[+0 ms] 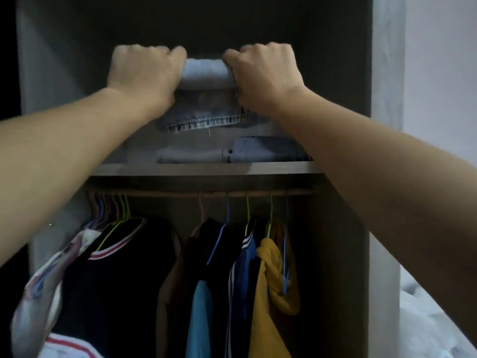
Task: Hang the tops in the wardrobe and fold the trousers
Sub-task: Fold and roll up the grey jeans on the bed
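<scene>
Fingertips are hidden behind folded jeans (206,76), gripped at both ends by left hand (144,73) and right hand (265,73), held above more folded denim (193,155) on wardrobe shelf (206,168). Hung tops (116,267) below, lower parts cut off. White wall (438,73) right.

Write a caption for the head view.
Left hand and right hand grip folded jeans above the shelf; tops hang below.

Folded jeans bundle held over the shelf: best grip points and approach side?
Grip the folded jeans by both side ends, one hand each, coming from the open front of the wardrobe. The bundle is wide and layered, so clamping the ends keeps the folds together. The left hand and right hand hold it this way, above another folded pair on the shelf.
</scene>
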`<action>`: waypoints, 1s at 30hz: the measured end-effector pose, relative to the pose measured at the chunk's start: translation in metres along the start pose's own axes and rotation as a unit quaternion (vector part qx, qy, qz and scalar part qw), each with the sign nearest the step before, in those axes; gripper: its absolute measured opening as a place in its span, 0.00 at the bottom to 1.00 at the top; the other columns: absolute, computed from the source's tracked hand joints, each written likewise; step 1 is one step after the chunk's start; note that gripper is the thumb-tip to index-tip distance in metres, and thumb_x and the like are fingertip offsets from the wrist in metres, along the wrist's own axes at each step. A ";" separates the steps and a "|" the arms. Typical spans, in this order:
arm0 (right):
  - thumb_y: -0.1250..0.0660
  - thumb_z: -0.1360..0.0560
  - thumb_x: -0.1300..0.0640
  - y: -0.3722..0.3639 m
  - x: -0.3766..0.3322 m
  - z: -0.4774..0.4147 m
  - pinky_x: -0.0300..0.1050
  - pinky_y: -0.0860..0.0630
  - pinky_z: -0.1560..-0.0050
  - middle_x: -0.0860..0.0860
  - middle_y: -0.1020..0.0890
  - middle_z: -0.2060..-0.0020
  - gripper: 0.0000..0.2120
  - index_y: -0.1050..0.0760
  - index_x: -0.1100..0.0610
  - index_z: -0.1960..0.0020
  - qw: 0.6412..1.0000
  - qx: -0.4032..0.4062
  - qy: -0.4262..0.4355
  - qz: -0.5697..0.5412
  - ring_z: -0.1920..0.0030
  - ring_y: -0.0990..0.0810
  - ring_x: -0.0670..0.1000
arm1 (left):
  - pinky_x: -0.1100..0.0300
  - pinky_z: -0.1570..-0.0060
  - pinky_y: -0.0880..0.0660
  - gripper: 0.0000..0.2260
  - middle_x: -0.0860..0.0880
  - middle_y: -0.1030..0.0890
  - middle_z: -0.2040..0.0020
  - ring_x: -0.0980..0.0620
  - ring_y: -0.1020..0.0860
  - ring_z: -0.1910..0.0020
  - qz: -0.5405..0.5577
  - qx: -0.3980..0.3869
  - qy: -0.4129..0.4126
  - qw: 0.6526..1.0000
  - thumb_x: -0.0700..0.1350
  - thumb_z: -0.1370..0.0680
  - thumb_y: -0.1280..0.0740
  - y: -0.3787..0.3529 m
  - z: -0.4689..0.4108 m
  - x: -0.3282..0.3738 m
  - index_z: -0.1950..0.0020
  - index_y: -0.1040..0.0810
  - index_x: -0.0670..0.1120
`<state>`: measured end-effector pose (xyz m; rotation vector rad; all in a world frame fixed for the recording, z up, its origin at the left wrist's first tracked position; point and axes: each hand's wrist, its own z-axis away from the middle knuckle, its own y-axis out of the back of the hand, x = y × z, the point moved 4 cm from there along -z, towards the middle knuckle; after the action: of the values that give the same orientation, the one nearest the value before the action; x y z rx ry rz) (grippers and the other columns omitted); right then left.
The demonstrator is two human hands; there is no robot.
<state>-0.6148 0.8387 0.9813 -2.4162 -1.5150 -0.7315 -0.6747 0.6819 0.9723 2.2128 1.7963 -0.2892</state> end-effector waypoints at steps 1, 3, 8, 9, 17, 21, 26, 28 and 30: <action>0.34 0.26 0.55 -0.016 0.005 -0.005 0.52 0.33 0.59 0.55 0.19 0.46 0.17 0.27 0.54 0.38 1.000 0.002 -0.003 -0.002 0.48 0.19 0.64 | 0.47 0.62 0.34 0.13 0.36 0.21 0.51 0.32 0.21 0.55 -0.001 0.000 -0.004 1.000 0.39 0.26 0.31 -0.013 -0.009 0.004 0.43 0.28 0.41; 0.35 0.26 0.55 -0.046 0.012 -0.015 0.52 0.33 0.59 0.55 0.19 0.46 0.17 0.27 0.53 0.37 1.000 0.010 -0.008 0.000 0.48 0.19 0.64 | 0.47 0.61 0.33 0.13 0.36 0.21 0.52 0.32 0.21 0.56 -0.006 0.005 -0.009 1.000 0.39 0.26 0.30 -0.039 -0.023 0.007 0.43 0.28 0.41; 0.35 0.27 0.55 -0.109 0.008 -0.037 0.51 0.34 0.59 0.55 0.19 0.46 0.17 0.27 0.53 0.38 1.000 0.008 -0.007 -0.002 0.48 0.19 0.64 | 0.48 0.62 0.34 0.14 0.37 0.20 0.52 0.33 0.21 0.55 -0.023 -0.006 -0.011 1.000 0.39 0.27 0.30 -0.101 -0.041 0.006 0.44 0.28 0.41; 0.35 0.27 0.55 -0.121 0.006 -0.041 0.51 0.34 0.60 0.55 0.18 0.46 0.17 0.27 0.53 0.38 1.000 0.006 -0.005 -0.002 0.48 0.19 0.64 | 0.48 0.62 0.35 0.14 0.38 0.20 0.52 0.33 0.21 0.55 -0.026 -0.008 -0.012 1.000 0.39 0.28 0.30 -0.113 -0.043 0.003 0.45 0.28 0.41; 0.35 0.27 0.56 -0.184 -0.026 -0.083 0.52 0.34 0.59 0.58 0.18 0.47 0.16 0.27 0.55 0.40 1.000 -0.008 0.013 0.023 0.50 0.19 0.65 | 0.49 0.62 0.35 0.14 0.35 0.21 0.51 0.31 0.21 0.57 0.002 0.010 -0.031 0.999 0.38 0.29 0.32 -0.200 -0.051 -0.031 0.45 0.29 0.40; 0.36 0.26 0.55 -0.223 -0.043 -0.105 0.52 0.34 0.61 0.58 0.18 0.49 0.14 0.28 0.56 0.42 0.998 -0.028 0.029 0.048 0.52 0.19 0.65 | 0.50 0.64 0.36 0.12 0.36 0.20 0.51 0.32 0.20 0.57 0.004 0.021 -0.066 0.998 0.40 0.27 0.32 -0.252 -0.059 -0.049 0.45 0.29 0.40; 0.37 0.25 0.54 -0.277 -0.052 -0.146 0.51 0.34 0.61 0.58 0.18 0.48 0.14 0.28 0.56 0.41 0.995 -0.056 0.035 0.073 0.52 0.18 0.65 | 0.51 0.64 0.35 0.12 0.37 0.20 0.50 0.33 0.19 0.56 0.016 0.009 -0.069 0.997 0.40 0.25 0.34 -0.324 -0.087 -0.061 0.43 0.29 0.40; 0.38 0.23 0.54 -0.301 -0.057 -0.158 0.51 0.34 0.61 0.58 0.19 0.46 0.15 0.29 0.55 0.38 0.994 -0.074 0.028 0.080 0.51 0.18 0.65 | 0.52 0.64 0.35 0.13 0.36 0.21 0.50 0.33 0.19 0.56 0.023 0.000 -0.074 0.997 0.37 0.25 0.34 -0.351 -0.095 -0.061 0.42 0.29 0.39; 0.37 0.21 0.54 -0.327 -0.061 -0.160 0.50 0.34 0.62 0.57 0.20 0.43 0.17 0.31 0.55 0.34 0.991 -0.099 0.018 0.093 0.50 0.17 0.64 | 0.52 0.65 0.33 0.14 0.35 0.21 0.51 0.33 0.18 0.57 0.019 0.005 -0.101 0.995 0.35 0.26 0.34 -0.375 -0.099 -0.057 0.41 0.28 0.36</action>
<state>-0.9745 0.8738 1.0574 -2.6261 -1.2355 -0.9161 -1.0556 0.7337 1.0517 2.1360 1.6481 -0.4956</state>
